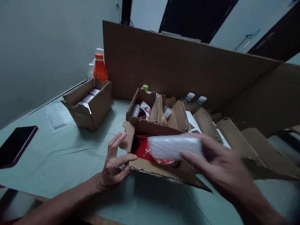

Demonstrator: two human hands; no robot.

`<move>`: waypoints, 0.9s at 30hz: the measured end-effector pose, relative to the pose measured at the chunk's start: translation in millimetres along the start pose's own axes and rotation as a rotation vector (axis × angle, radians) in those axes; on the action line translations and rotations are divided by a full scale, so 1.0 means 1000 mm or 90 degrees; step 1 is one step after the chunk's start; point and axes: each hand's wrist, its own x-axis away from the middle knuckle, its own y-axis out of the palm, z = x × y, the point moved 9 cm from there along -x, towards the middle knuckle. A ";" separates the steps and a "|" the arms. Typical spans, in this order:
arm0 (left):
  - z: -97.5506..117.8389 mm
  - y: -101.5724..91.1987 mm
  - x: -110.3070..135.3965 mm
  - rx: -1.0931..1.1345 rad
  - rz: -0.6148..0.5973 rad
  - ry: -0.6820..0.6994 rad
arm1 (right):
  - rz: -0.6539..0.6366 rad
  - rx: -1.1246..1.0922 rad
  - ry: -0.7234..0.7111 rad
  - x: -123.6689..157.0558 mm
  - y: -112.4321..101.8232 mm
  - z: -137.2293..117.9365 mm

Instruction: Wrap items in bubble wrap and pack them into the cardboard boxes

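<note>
My right hand [219,164] is closed around a whitish bubble-wrapped bundle [174,147] and holds it over an open cardboard box [160,170] near the table's front. Red packaging [143,150] shows inside that box, under the bundle. The hand and bundle are smeared by motion. My left hand [115,165] rests against the box's left front corner with the fingers spread and the thumb on the flap. It holds nothing.
Behind is a second open box [157,114] with wrapped bottles and dividers. A third box [90,105] stands at the left with an orange bottle [100,68] behind it. A dark phone [12,146] lies at far left. A tall cardboard sheet [178,64] walls the back.
</note>
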 end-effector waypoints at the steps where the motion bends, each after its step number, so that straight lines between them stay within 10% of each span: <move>1: -0.001 0.001 0.001 0.001 0.008 0.001 | -0.052 0.016 -0.012 -0.016 0.019 -0.010; 8: -0.008 0.002 0.013 0.005 0.044 0.033 | -0.287 0.416 -0.097 -0.053 0.131 -0.035; 17: -0.040 0.016 0.024 0.101 0.024 -0.176 | -0.340 0.480 -0.070 -0.055 0.122 -0.032; 27: -0.036 0.039 0.043 0.078 -0.015 -0.090 | -0.441 0.395 -0.106 -0.059 0.158 -0.039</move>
